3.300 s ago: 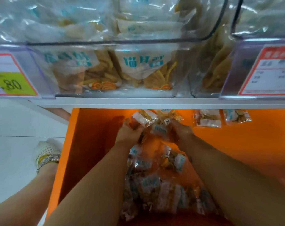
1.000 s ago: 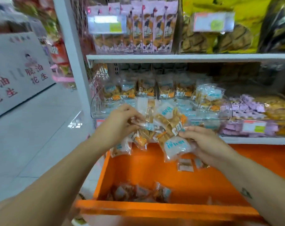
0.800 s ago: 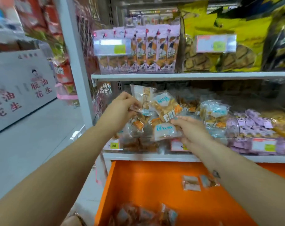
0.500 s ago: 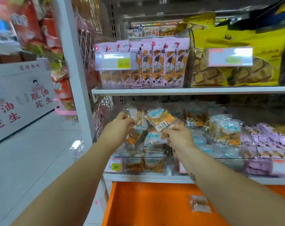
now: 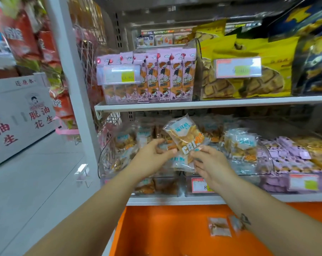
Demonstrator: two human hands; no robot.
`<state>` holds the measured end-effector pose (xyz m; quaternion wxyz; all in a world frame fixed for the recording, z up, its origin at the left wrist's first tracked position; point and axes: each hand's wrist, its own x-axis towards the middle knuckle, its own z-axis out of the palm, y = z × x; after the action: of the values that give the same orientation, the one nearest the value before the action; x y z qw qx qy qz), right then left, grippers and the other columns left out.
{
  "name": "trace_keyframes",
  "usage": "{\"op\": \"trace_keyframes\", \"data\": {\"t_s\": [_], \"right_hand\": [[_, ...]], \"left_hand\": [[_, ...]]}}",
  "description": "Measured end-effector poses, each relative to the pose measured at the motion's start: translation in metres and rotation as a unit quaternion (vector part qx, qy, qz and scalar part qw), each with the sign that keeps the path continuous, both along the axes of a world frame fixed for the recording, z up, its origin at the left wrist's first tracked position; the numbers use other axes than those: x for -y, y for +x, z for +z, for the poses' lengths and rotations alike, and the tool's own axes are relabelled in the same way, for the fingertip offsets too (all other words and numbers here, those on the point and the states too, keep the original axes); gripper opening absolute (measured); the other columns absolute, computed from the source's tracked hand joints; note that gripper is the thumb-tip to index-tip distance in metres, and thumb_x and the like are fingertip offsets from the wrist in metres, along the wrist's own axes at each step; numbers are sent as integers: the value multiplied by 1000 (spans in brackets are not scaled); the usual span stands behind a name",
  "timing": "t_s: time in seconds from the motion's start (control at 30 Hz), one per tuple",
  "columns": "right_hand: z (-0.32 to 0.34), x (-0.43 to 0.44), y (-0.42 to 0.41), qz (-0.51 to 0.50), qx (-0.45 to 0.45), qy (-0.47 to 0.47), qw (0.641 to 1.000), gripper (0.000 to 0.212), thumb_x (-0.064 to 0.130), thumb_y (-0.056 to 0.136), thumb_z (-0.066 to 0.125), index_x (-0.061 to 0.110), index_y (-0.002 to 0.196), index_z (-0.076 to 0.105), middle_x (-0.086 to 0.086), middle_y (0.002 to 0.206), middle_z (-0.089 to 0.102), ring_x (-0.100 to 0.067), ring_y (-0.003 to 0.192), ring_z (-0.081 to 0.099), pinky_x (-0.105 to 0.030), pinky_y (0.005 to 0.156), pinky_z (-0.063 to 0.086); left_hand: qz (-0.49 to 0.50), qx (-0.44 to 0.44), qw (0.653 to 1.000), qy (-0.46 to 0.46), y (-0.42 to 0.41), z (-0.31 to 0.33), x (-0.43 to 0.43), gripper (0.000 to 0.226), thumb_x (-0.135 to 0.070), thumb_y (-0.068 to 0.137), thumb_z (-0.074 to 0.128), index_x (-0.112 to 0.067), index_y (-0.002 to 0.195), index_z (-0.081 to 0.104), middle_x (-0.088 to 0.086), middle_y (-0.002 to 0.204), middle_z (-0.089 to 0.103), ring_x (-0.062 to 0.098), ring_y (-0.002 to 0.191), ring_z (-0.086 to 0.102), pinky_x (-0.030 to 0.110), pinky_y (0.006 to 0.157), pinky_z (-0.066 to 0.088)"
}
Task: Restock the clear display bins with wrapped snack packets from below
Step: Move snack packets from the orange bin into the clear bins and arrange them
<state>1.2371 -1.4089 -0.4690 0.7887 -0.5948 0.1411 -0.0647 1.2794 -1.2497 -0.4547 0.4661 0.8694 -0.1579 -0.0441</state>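
- Two hands are held up together before the lower shelf, with a bunch of snack packets [image 5: 186,137] between them, just above the front of the clear bins [image 5: 104,163].
- Left hand [image 5: 152,156]: fingers and thumb curled, pinching the left side of the bunch.
- Right hand [image 5: 210,161]: thumb and fingertips nipping the lower corner of the topmost packet, which stands tilted, with a blue label at the top and white lettering at its foot.
- Bunch: clear wrappers with golden-brown pieces inside; blurred, perhaps three or four packets, the count uncertain.
- Clear bins: curved fronts, at the left end of the lower shelf, piled with like packets.
- Price tag [image 5: 200,184]: red-bordered, on a bin front beneath the right hand, partly hidden by the wrist.
- Purple packets [image 5: 289,154]: heaped in a bin further right.
- Pink packets [image 5: 163,78]: upright in a row on the shelf above, with yellow bags [image 5: 248,71] just beside them on the right.
- Orange drawer [image 5: 165,228]: open beneath the shelf, with two loose packets [image 5: 220,227] lying flat on its floor near the right forearm.
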Motion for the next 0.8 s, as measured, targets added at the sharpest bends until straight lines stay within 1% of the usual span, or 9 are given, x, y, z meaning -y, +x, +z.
{"op": "trace_keyframes", "data": {"t_s": [0.07,0.13,0.23,0.3,0.47,0.63,0.67,0.73,0.8], "right_hand": [[2,11,-11,4,3,15,1000,20,2,89,59,4,109,59,-9,91,70,-18,88,68,-33,82,55],[4,21,-21,7,9,49,999,24,1,89,59,4,114,56,-11,93,70,-19,86,69,-29,78,56],[5,37,-34,16,17,66,998,23,1,90,58,4,113,57,-12,94,72,-19,83,71,-28,72,57],[3,49,-41,5,19,39,999,16,3,90,58,8,106,58,-9,93,72,-17,80,71,-26,65,57],[-1,81,-46,-63,35,50,996,7,2,94,51,7,94,56,-6,87,68,-13,76,67,-25,66,56],[2,110,-50,-96,41,30,994,15,3,97,45,11,94,58,-9,93,68,-17,81,67,-26,58,55],[3,112,-51,-94,40,14,995,15,3,96,45,11,95,58,-9,95,67,-18,82,66,-25,55,54],[4,113,-51,-81,39,-39,995,14,4,96,48,12,97,59,-9,99,66,-21,85,65,-25,54,50],[7,110,-53,-48,45,-131,989,12,7,95,51,17,96,60,-6,98,67,-21,82,64,-28,58,50]], "left_hand": [[5,-76,993,-86,-2,-3,7,84,-47,77,73,-21,145,31,2,117,62,17,102,63,38,86,55],[7,-146,980,-131,-4,-3,15,86,-52,71,75,-19,141,38,3,119,62,17,103,64,37,84,55],[-28,-205,963,-172,-11,1,38,40,-28,89,64,-12,124,55,2,107,69,10,85,69,24,63,54],[-31,-203,953,-224,-14,2,54,30,-11,91,60,-9,120,56,7,101,71,13,77,71,26,57,56],[-17,-141,964,-224,-11,0,70,39,-10,88,65,-15,124,54,8,102,72,25,88,71,48,79,57],[3,-125,966,-224,-7,-3,67,44,-19,83,70,-11,125,58,5,104,72,25,96,69,52,92,51],[2,-131,965,-228,-8,-3,67,39,-21,84,68,-10,121,61,5,103,73,24,95,69,49,90,53],[-1,-152,960,-236,-11,-3,68,28,-21,90,61,-7,114,65,4,97,73,17,84,71,37,72,58],[-20,-171,958,-231,-15,0,70,25,-21,94,56,-6,112,65,5,97,73,14,76,71,29,60,55]]}}
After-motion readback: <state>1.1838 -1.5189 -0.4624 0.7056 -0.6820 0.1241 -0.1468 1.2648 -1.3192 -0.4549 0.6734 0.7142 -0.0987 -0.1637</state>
